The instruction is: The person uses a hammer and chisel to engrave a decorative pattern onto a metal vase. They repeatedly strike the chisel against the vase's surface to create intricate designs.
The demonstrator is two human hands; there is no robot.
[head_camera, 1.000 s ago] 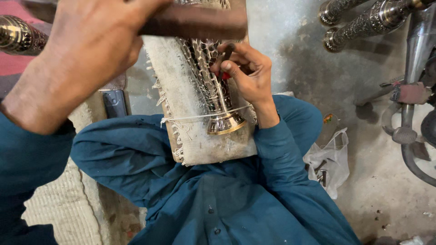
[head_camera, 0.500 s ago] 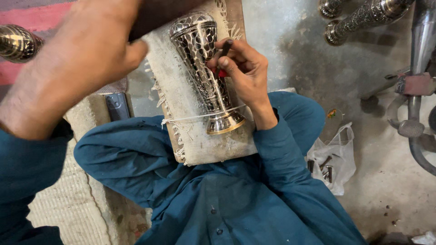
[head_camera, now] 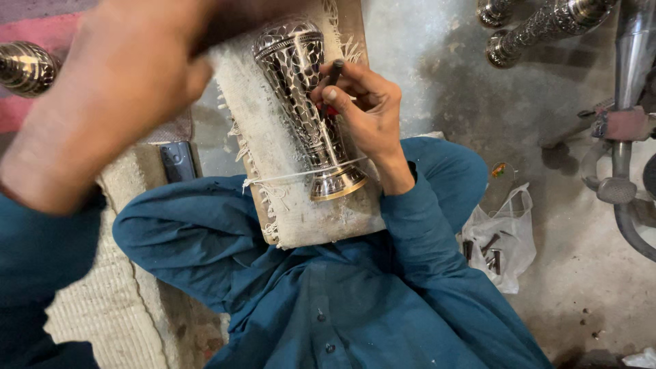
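An engraved silver metal vase (head_camera: pixel 301 89) with a brass-coloured foot lies on a white padded board (head_camera: pixel 253 143) across my lap, tied down by a white string (head_camera: pixel 287 178). My right hand (head_camera: pixel 369 116) pinches a thin dark punch (head_camera: pixel 333 70) against the vase's side. My left hand (head_camera: pixel 116 96) is raised close to the camera and blurred. It grips a dark brown wooden mallet (head_camera: pixel 246 17), which is mostly cut off by the top edge. I sit in teal clothing.
A dark phone-like slab (head_camera: pixel 178 160) lies left of the board, by a woven mat (head_camera: pixel 116 301). A plastic bag of small metal pieces (head_camera: pixel 502 239) sits on the concrete floor at right. More engraved metal pieces (head_camera: pixel 547 24) lie top right, a brass one (head_camera: pixel 24 65) top left, and a pipe stand (head_camera: pixel 625 137) far right.
My left hand with the mallet has lifted up and to the left, uncovering the vase's upper end. My right hand has stayed with the punch on the vase.
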